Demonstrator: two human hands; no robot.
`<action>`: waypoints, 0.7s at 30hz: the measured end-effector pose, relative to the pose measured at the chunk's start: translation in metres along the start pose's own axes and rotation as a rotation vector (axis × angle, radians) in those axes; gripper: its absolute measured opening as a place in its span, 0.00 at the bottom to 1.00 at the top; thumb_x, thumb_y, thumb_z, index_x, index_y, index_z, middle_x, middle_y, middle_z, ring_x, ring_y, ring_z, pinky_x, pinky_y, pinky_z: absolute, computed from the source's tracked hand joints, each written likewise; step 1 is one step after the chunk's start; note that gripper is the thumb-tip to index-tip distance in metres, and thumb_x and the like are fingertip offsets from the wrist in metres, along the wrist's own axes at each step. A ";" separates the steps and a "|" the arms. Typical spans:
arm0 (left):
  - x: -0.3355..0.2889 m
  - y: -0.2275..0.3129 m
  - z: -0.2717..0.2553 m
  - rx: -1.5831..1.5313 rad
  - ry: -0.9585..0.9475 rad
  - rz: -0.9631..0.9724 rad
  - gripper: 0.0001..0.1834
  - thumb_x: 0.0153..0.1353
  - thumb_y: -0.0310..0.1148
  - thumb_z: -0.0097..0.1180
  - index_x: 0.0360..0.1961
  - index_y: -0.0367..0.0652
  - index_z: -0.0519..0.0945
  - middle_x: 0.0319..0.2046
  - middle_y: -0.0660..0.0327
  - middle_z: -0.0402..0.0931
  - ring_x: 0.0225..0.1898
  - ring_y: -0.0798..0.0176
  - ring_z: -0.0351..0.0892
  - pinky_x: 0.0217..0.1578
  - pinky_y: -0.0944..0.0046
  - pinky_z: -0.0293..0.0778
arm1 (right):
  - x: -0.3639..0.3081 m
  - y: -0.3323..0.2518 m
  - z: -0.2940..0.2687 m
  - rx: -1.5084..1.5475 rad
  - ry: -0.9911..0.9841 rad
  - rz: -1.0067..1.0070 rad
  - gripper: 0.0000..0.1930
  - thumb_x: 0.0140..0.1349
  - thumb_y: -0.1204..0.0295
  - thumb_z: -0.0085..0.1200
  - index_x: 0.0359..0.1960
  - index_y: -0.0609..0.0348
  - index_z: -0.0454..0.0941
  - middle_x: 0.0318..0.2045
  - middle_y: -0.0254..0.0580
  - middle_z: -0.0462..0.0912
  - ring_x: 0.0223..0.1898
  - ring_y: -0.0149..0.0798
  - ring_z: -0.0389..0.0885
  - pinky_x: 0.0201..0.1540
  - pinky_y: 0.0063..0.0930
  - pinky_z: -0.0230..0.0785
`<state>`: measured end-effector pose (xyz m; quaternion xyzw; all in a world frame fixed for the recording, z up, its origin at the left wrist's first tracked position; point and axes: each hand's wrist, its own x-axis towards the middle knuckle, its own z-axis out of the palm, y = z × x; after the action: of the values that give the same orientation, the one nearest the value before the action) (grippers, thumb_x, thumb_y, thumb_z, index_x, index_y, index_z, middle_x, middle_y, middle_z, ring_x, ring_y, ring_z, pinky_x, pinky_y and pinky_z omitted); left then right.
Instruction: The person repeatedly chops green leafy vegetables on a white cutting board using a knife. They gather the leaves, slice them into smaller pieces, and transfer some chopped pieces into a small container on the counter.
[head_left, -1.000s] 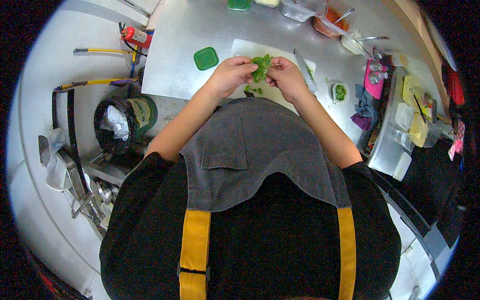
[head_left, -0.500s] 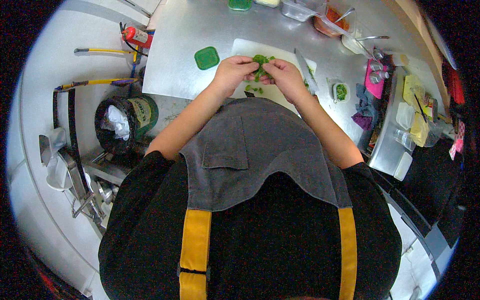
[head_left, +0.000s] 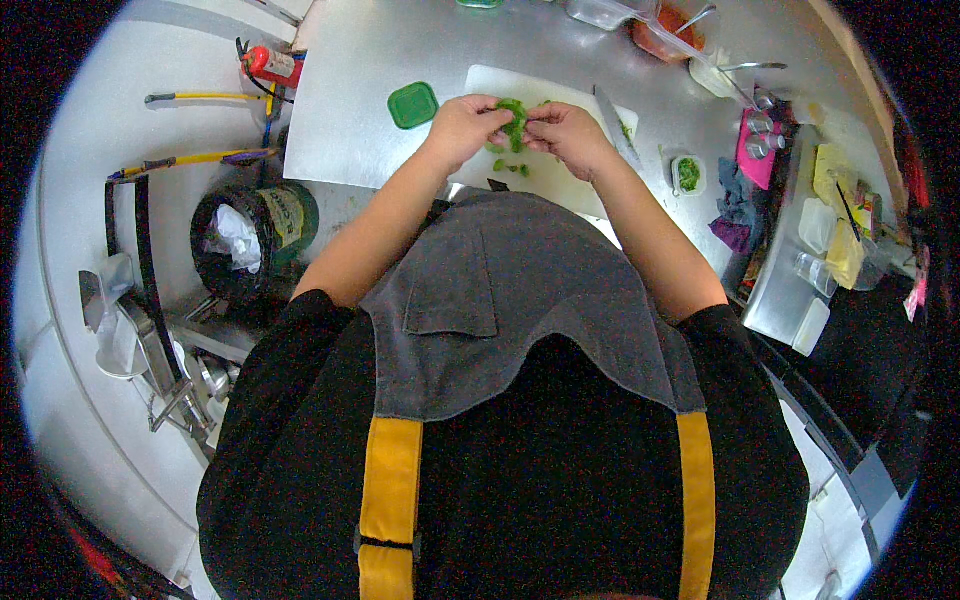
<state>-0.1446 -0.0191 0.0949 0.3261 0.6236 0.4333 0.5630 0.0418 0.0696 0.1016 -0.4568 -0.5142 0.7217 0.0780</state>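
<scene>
A bunch of leafy green herbs [head_left: 512, 120] is held up over a white cutting board [head_left: 575, 92]. My left hand [head_left: 466, 130] closes its fingertips on the left side of the bunch. At its right side, my right hand [head_left: 568, 136] pinches the leaves between thumb and fingers. Small green pieces [head_left: 512, 168] lie on the board just below my hands. A knife [head_left: 611, 117] rests at the board's right side, beyond my right hand. Further right stands a small clear tub [head_left: 688, 174] with chopped greens inside.
A green lid [head_left: 413, 105] lies on the steel table [head_left: 350, 75] left of the board. A tub of red sauce [head_left: 665, 38] stands at the far right. Below the table's left edge is a black-lined bin [head_left: 232, 240]. Bottles [head_left: 764, 143] lie on a pink tray.
My hands have drawn slightly apart, baring more of the herbs between them. The view has shifted a little, and my right hand now sits clear of the knife.
</scene>
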 end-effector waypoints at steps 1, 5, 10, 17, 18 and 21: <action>0.001 -0.002 -0.003 -0.076 0.031 -0.016 0.12 0.65 0.32 0.61 0.44 0.34 0.84 0.34 0.60 0.84 0.28 0.69 0.81 0.32 0.69 0.77 | 0.005 0.004 -0.003 -0.052 0.031 0.012 0.09 0.66 0.75 0.57 0.46 0.66 0.80 0.40 0.41 0.84 0.37 0.31 0.83 0.42 0.23 0.77; -0.004 -0.011 -0.026 -0.210 0.057 -0.064 0.12 0.65 0.31 0.60 0.45 0.33 0.83 0.33 0.61 0.83 0.29 0.69 0.80 0.33 0.70 0.78 | 0.017 0.028 -0.004 -0.459 0.031 -0.064 0.15 0.64 0.76 0.57 0.52 0.62 0.80 0.44 0.44 0.85 0.42 0.37 0.85 0.47 0.30 0.78; -0.026 -0.030 -0.053 -0.241 0.121 -0.163 0.14 0.67 0.32 0.60 0.48 0.34 0.80 0.36 0.62 0.81 0.29 0.69 0.79 0.34 0.70 0.78 | 0.011 0.056 -0.014 -0.888 0.290 -0.266 0.20 0.61 0.76 0.54 0.56 0.53 0.79 0.52 0.52 0.82 0.51 0.50 0.83 0.57 0.41 0.74; -0.063 -0.057 -0.079 -0.296 0.178 -0.264 0.12 0.67 0.29 0.59 0.47 0.34 0.80 0.35 0.62 0.82 0.29 0.69 0.79 0.34 0.70 0.78 | 0.005 0.090 -0.016 -0.990 0.456 -0.195 0.21 0.56 0.76 0.53 0.53 0.61 0.80 0.48 0.58 0.81 0.54 0.56 0.78 0.59 0.44 0.70; -0.067 -0.058 -0.081 -0.294 0.181 -0.277 0.11 0.66 0.29 0.60 0.46 0.34 0.81 0.34 0.61 0.82 0.30 0.69 0.80 0.34 0.69 0.79 | 0.007 0.092 -0.010 -0.990 0.452 -0.233 0.20 0.55 0.77 0.53 0.52 0.62 0.80 0.47 0.59 0.81 0.54 0.56 0.77 0.59 0.44 0.70; -0.073 -0.057 -0.087 -0.315 0.187 -0.285 0.10 0.66 0.28 0.60 0.45 0.35 0.82 0.34 0.61 0.82 0.30 0.69 0.80 0.34 0.70 0.79 | 0.020 0.091 0.020 -1.020 0.387 -0.278 0.19 0.55 0.78 0.52 0.50 0.65 0.80 0.46 0.59 0.80 0.53 0.56 0.77 0.58 0.45 0.70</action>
<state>-0.2148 -0.1231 0.0725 0.1012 0.6373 0.4698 0.6024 0.0482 0.0265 0.0172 -0.4887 -0.8296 0.2678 0.0344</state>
